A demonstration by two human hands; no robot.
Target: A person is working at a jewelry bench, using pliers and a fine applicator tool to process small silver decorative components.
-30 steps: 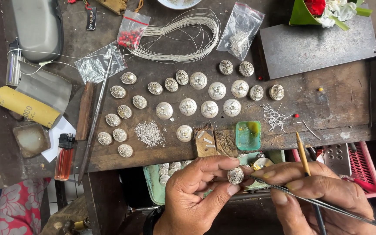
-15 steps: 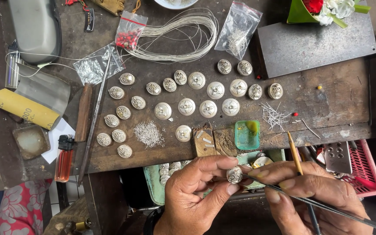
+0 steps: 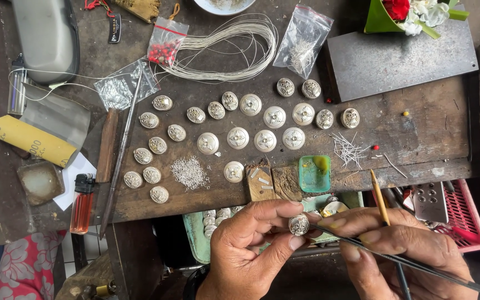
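The left hand (image 3: 245, 255) holds a small round silver button (image 3: 299, 225) between thumb and forefinger, fingers closed tightly on its rim. It is held in the air, just in front of the bench (image 3: 429, 139) edge and above a green tray (image 3: 195, 239). The right hand (image 3: 401, 250) is closed around thin tweezers (image 3: 362, 244), whose tip touches the button's right side; a yellow stick (image 3: 379, 197) stands up between the same fingers.

The grip on the button is small – only the fingertips hold it. If the tweezers push too strongly from the side, the button may turn or slip out and fall, probably into the tray, or past it to the floor, where it would be hard to find. Any tiny part carried at the tweezer tip – it is too small to see here – could also drop before it sits in place.

About containers: the green tray under the hands has several more silver buttons in it. A small green dish (image 3: 314, 173) on the bench edge holds a little yellowish blob. One clear bag (image 3: 165, 41) contains red beads, another bag (image 3: 305, 41) has fine silver pieces, and a third bag (image 3: 120, 86) looks nearly empty. A red basket (image 3: 468, 222) at the right holds a metal block with holes and some tools. On the bench itself lie rows of finished buttons (image 3: 251, 128), a pile of small silver bits (image 3: 189, 172), short wires (image 3: 348, 149) and a wire coil (image 3: 234, 44).
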